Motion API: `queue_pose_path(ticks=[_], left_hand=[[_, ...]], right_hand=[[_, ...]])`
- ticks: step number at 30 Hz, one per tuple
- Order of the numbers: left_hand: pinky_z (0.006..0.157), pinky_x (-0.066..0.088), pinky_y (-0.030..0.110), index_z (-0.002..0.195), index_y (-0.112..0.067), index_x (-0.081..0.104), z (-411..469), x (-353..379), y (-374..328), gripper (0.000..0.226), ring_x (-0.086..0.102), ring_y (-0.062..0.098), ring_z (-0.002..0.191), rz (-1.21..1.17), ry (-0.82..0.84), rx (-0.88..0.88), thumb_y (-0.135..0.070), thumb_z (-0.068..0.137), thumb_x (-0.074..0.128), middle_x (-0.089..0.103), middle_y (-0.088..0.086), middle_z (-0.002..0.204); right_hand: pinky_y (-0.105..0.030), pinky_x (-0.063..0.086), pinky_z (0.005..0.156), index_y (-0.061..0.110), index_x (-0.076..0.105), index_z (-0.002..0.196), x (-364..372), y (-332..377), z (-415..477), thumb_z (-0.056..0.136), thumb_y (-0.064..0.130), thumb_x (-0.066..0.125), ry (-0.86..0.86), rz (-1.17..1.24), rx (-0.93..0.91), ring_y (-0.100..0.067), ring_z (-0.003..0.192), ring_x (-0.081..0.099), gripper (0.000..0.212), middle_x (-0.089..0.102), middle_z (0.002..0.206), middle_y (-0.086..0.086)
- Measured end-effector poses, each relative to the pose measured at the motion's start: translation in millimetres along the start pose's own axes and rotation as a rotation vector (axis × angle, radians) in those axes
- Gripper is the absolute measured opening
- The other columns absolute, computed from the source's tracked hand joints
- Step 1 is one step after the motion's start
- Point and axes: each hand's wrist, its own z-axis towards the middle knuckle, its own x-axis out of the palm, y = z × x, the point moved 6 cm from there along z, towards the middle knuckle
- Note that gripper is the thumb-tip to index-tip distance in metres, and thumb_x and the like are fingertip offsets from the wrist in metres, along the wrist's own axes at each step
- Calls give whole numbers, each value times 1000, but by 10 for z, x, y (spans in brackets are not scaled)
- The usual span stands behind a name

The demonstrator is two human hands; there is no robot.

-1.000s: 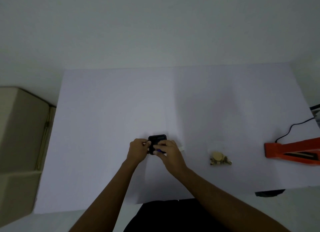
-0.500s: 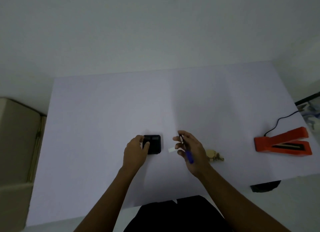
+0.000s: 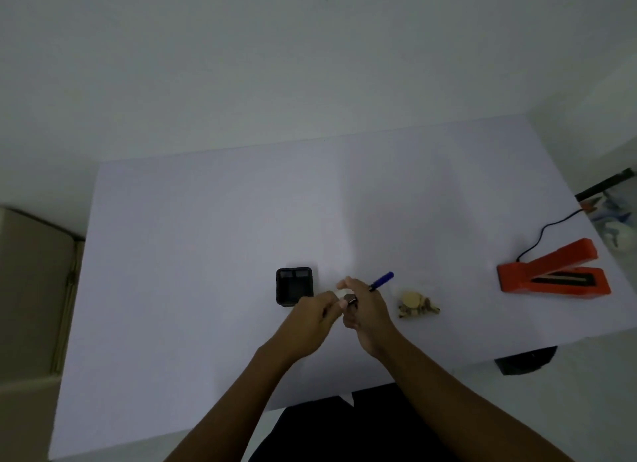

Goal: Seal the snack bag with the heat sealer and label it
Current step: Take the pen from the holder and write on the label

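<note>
While both hands are meeting near the table's (image 3: 206,220) front edge, the right hand (image 3: 367,311) is curling around a blue pen (image 3: 381,281) and the left hand (image 3: 310,318) is pinching a small white label (image 3: 341,293); their fingertips are overlapping, hiding the grip. Just right, the snack bag (image 3: 415,304) is lying blurred, well apart from the orange heat sealer (image 3: 555,275).

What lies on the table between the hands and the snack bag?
Nothing visible does. The snack bag lies on the white table just right of the right hand, which holds a blue pen; the black box is on the other side.
</note>
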Motion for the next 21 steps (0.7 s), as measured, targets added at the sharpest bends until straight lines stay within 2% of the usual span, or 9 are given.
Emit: queue_pose_path(ticks=[2,4,7,9,15,21], left_hand=[[57,37,16,75,-13,52,-14,54,-48,37,46,5,57,65,58,-13,-30,104,36,55,0,70],[56,34,15,72,-16,48,-15,85,-57,38,43,3,52,0,102,-73,-24,106,32,51,-2,67],[48,35,15,65,-16,49,-10,81,-40,49,40,2,42,-225,103,-230,-35,105,30,47,-4,54],[45,35,15,63,-17,49,-9,98,-40,51,38,3,41,-309,117,-286,-38,105,30,46,-4,51],[41,31,18,62,-18,47,0,60,5,50,34,7,40,-443,83,-371,-39,104,32,42,-4,49],[40,28,19,62,-17,46,23,-19,20,49,32,8,39,-459,48,-433,-39,104,33,40,0,52]], right_hand=[[-22,24,41,8,59,64,-17,6,43,99,45,48,-75,16,9,-13,38,33,52,52,50,-8],[-23,29,43,10,52,56,-57,-22,98,97,47,50,-177,48,30,-17,42,36,56,48,53,-12],[-25,40,44,12,48,57,-68,-56,132,96,36,54,-270,83,65,-20,51,48,46,47,55,-7],[-25,40,44,13,45,55,-42,-35,150,95,27,53,-289,88,54,-19,51,47,43,45,53,-4],[-25,37,44,14,41,51,80,-14,250,90,17,51,-327,54,42,-18,45,40,40,39,50,-3],[-26,38,48,14,42,54,184,-11,343,88,15,52,-329,57,54,-17,46,40,36,39,49,-1]])
